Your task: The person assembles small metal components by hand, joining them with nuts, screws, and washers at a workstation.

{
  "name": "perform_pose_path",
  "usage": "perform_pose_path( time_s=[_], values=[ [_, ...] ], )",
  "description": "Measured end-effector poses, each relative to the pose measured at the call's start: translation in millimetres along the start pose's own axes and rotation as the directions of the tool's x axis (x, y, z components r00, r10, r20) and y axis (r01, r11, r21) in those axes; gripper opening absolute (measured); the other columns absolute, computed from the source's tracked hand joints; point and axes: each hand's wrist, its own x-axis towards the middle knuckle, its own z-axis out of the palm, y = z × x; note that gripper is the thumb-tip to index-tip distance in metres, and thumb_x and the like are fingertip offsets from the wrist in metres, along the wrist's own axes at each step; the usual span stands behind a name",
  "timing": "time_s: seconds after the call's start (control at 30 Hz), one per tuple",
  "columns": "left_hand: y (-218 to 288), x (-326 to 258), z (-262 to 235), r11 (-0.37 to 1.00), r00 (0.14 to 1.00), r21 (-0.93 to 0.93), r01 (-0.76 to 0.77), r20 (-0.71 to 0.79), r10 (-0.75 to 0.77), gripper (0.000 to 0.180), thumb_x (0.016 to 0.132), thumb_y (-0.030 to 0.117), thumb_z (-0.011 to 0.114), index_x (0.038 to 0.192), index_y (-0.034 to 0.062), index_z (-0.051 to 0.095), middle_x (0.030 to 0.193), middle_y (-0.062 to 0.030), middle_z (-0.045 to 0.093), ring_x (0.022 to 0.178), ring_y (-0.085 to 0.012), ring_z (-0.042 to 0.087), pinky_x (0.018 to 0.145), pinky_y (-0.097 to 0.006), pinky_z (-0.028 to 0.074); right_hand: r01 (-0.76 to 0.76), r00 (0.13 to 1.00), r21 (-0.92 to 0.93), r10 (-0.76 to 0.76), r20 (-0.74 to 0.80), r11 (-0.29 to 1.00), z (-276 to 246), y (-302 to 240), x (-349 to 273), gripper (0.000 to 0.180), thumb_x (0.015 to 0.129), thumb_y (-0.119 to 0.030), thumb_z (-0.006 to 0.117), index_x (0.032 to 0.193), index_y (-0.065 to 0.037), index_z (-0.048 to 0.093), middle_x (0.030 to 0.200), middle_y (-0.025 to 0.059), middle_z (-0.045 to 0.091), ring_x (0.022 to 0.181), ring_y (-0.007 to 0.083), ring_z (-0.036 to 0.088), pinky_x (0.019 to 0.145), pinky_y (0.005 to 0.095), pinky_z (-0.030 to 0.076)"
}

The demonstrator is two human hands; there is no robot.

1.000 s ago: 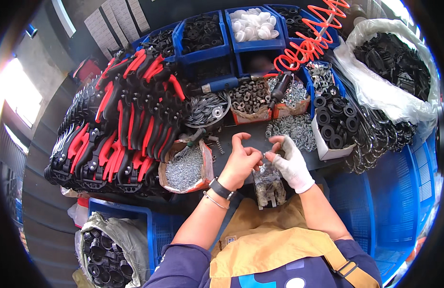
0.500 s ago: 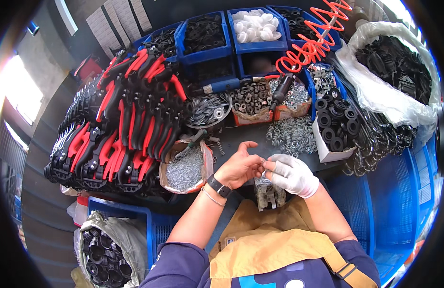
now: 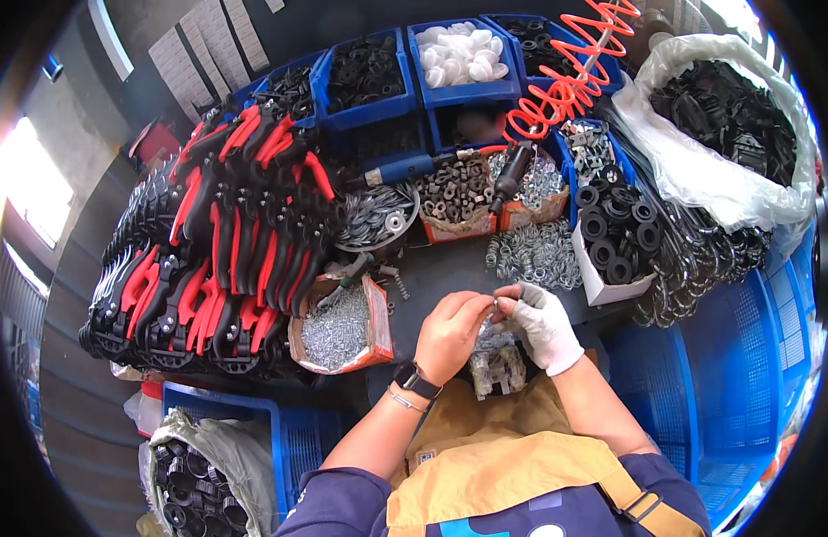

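My left hand (image 3: pixel 450 335), bare with a dark watch at the wrist, and my right hand (image 3: pixel 548 331), in a white glove with bare fingertips, meet above a worn metal fixture (image 3: pixel 498 369). Both hands are closed, thumb and fingers pinched together at one spot. Whatever sits between the fingertips is too small to make out. Left of my left hand stands an open carton of small silver metal parts (image 3: pixel 335 333), with a green-handled tool (image 3: pixel 353 272) lying across its rim. A loose heap of silver rings or springs (image 3: pixel 535 257) lies beyond my right hand.
Red-and-black plastic handles (image 3: pixel 239 228) are stacked high at left. Blue bins (image 3: pixel 371 109) line the back. A dark power driver (image 3: pixel 514 174) hangs from a red coiled hose (image 3: pixel 557 112). A white box of black rings (image 3: pixel 602 291) and bent black rods (image 3: pixel 709 255) stand right.
My left hand has turned over, its fingers now curled inward to the pinch where they were spread before. My right hand has tilted more upright. The whole view has shifted slightly.
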Motion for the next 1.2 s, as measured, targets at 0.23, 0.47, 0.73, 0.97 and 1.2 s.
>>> perform_pose_path(
  time_s=[0.23,0.47,0.73,0.97,1.2],
  values=[
    [1.2,3.8,-9.3,0.961,0.975,0.190,-0.202,0.132,0.179,0.024,0.075,-0.002,0.069,0.098,0.0025,0.062,0.089,-0.0106,0.065,0.081,-0.0292,0.064,0.069,-0.036,0.054,-0.119,0.991,0.083,0.114,0.070,0.989,0.1,-2.0,-5.0,0.024,0.092,-0.017,0.063,0.105,0.003,0.059,0.090,0.0071,0.064,0.077,0.0142,0.063,0.067,0.0273,0.053],
    [3.7,-3.3,-4.4,0.999,0.995,-0.015,-0.030,0.091,0.031,0.019,0.078,0.000,0.068,0.097,0.0019,0.063,0.093,-0.0125,0.065,0.085,-0.0305,0.064,0.072,-0.038,0.053,-0.089,0.996,0.054,0.088,0.022,0.995,-2.0,-0.1,-3.0,0.022,0.092,-0.017,0.063,0.103,0.002,0.059,0.087,0.0064,0.063,0.076,0.0137,0.063,0.066,0.0268,0.053],
    [7.6,-4.6,-3.6,0.999,0.986,0.028,-0.033,0.167,0.028,0.018,0.079,-0.001,0.067,0.096,0.0011,0.064,0.094,-0.0124,0.064,0.086,-0.0314,0.062,0.075,-0.038,0.052,-0.076,0.997,0.063,0.077,-0.002,0.995,-2.5,3.8,-5.0,0.022,0.092,-0.016,0.064,0.104,0.002,0.059,0.090,0.0067,0.063,0.076,0.0144,0.063,0.068,0.0278,0.053],
    [2.5,-10.1,-0.6,0.987,0.989,-0.115,0.110,0.114,-0.097,0.010,0.086,0.001,0.062,0.096,0.0004,0.060,0.090,-0.0116,0.063,0.081,-0.0273,0.062,0.071,-0.033,0.051,-0.057,0.994,0.026,0.054,0.092,0.998,-2.2,1.5,-10.3,0.023,0.091,-0.016,0.064,0.106,0.002,0.060,0.090,0.0055,0.063,0.080,0.0142,0.062,0.071,0.0281,0.053],
    [-16.8,-9.0,-4.5,-0.051,0.416,-0.536,0.842,0.707,-0.572,0.009,0.095,0.014,0.050,0.089,0.0078,0.053,0.078,-0.0006,0.058,0.066,-0.0102,0.052,0.060,-0.023,0.044,0.770,0.400,-0.591,-0.540,0.741,-0.240,-5.6,-3.7,-5.0,0.030,0.069,-0.005,0.066,0.100,-0.006,0.066,0.098,0.0107,0.062,0.091,0.0301,0.064,0.079,0.0365,0.055]
  ],
)
